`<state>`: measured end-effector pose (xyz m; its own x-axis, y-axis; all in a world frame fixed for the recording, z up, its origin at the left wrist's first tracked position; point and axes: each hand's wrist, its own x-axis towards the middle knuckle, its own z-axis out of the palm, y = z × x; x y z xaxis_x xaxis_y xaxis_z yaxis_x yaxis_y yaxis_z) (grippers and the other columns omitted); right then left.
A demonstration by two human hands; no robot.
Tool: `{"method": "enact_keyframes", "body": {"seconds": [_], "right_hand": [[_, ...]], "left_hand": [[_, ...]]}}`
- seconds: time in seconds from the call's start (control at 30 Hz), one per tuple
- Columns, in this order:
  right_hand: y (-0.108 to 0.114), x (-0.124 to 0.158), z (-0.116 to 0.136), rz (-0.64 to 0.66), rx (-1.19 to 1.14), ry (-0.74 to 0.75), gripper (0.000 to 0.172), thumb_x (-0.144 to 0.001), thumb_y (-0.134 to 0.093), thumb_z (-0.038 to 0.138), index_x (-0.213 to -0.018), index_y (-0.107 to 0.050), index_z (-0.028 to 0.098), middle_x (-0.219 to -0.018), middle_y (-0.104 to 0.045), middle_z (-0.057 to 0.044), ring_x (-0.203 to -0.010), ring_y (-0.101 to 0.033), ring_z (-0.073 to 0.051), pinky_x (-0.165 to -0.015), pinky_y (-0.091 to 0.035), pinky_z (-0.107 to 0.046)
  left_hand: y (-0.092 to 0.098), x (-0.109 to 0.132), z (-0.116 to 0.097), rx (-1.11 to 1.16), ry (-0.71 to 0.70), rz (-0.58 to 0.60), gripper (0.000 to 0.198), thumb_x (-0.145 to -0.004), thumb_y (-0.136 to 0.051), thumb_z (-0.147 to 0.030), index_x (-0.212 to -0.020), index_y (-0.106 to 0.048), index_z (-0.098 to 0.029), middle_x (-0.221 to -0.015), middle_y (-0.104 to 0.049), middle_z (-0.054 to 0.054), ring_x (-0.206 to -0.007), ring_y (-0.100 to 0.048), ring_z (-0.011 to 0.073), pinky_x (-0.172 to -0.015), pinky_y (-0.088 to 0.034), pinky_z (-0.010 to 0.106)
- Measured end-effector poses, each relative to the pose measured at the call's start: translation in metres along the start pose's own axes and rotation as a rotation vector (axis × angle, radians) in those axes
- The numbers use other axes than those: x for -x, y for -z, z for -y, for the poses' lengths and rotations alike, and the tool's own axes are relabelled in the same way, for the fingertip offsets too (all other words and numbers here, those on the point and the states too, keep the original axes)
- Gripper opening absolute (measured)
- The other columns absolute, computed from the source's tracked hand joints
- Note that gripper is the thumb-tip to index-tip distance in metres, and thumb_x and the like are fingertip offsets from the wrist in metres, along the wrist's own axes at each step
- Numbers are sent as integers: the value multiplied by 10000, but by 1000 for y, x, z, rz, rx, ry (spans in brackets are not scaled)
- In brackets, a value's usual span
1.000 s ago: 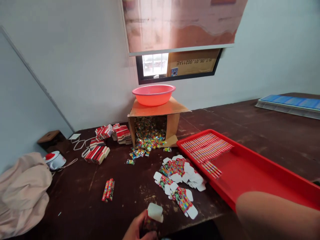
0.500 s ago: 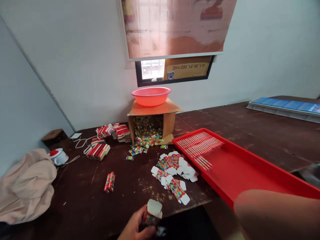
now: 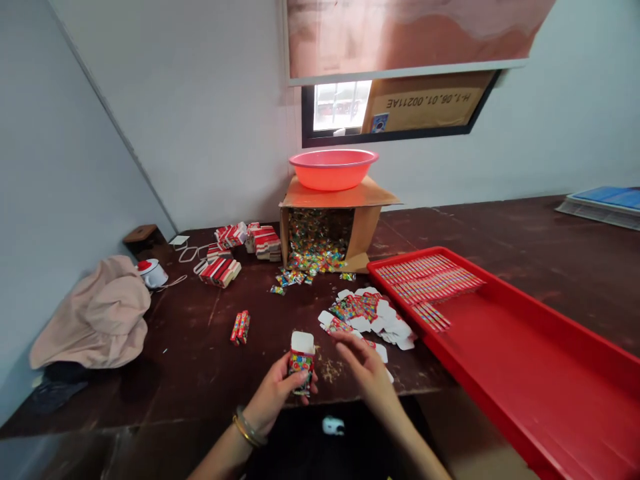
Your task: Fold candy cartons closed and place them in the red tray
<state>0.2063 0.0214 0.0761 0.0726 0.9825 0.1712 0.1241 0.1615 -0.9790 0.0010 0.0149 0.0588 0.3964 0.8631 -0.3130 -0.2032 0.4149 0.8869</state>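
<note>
My left hand (image 3: pixel 280 385) is closed around a small printed candy box (image 3: pixel 301 368), upright with its white top flap raised. To its right, my right hand (image 3: pixel 367 370) holds nothing visible, its fingers stretched out. It hovers over the near edge of a pile of flattened candy boxes (image 3: pixel 359 308), partly covering them; whether it touches them I cannot tell. Left of the held box, two closed small boxes (image 3: pixel 240 327) stand side by side on the dark table (image 3: pixel 200 373). Wrapped candies (image 3: pixel 313 261) spill from a cardboard carton (image 3: pixel 361 233) lying on its side.
A long red tray (image 3: pixel 510 360) at right holds rows of finished boxes (image 3: pixel 425 280). A pink basin (image 3: pixel 334 172) sits on the carton. Stacked red-and-white bundles (image 3: pixel 220 272), a lidded mug (image 3: pixel 152 272) and beige cloth (image 3: pixel 100 313) lie at left. Blue-topped sheets (image 3: pixel 607 203) lie far right.
My right arm has come from over the red tray to the flattened boxes. My left hand has risen with the candy box. The camera view has shifted left and down.
</note>
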Motion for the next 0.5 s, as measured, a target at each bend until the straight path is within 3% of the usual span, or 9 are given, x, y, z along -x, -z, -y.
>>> {"method": "enact_keyframes", "body": {"seconds": [0.1, 0.2, 0.3, 0.4, 0.5], "right_hand": [[-34, 9, -34, 86, -132, -146, 391, -805, -616, 523, -992, -681, 186, -939, -690, -80, -893, -624, -254, -844, -476, -357], [-49, 18, -42, 117, -253, -266, 410, -795, -631, 531, -1009, -668, 183, -820, -673, -47, -746, -613, -218, -725, -489, -315], [-50, 19, -41, 162, -502, -446, 393, -751, -673, 542, -936, -661, 195, -746, -646, -21, -632, -573, -178, -647, -483, -300], [-42, 15, -44, 320, -746, -598, 359, -741, -688, 519, -883, -653, 191, -720, -625, -17, -610, -555, -159, -634, -481, -302], [-34, 7, -49, 422, -672, -634, 306, -729, -722, 443, -857, -683, 168, -795, -649, -41, -668, -566, -147, -669, -472, -275]], "left_hand": [[2, -1, 8, 22, 22, -36, 510, -740, -680, -457, -1107, -537, -132, -889, -630, 73, -772, -611, 169, -611, -472, 242], [4, -5, 19, -7, -9, -34, 569, -720, -690, -491, -1141, -546, -138, -903, -608, 65, -761, -577, 160, -603, -483, 247], [5, -12, 28, -82, -54, -11, 613, -729, -670, -521, -1185, -527, -137, -911, -585, 59, -738, -533, 143, -579, -475, 238], [7, -16, 31, -198, -68, 32, 583, -783, -610, -514, -1210, -502, -132, -922, -587, 64, -759, -535, 151, -598, -464, 238], [9, -16, 32, -457, -132, -2, 411, -837, -556, -437, -1124, -561, -143, -961, -617, 73, -836, -552, 179, -721, -467, 276]]}}
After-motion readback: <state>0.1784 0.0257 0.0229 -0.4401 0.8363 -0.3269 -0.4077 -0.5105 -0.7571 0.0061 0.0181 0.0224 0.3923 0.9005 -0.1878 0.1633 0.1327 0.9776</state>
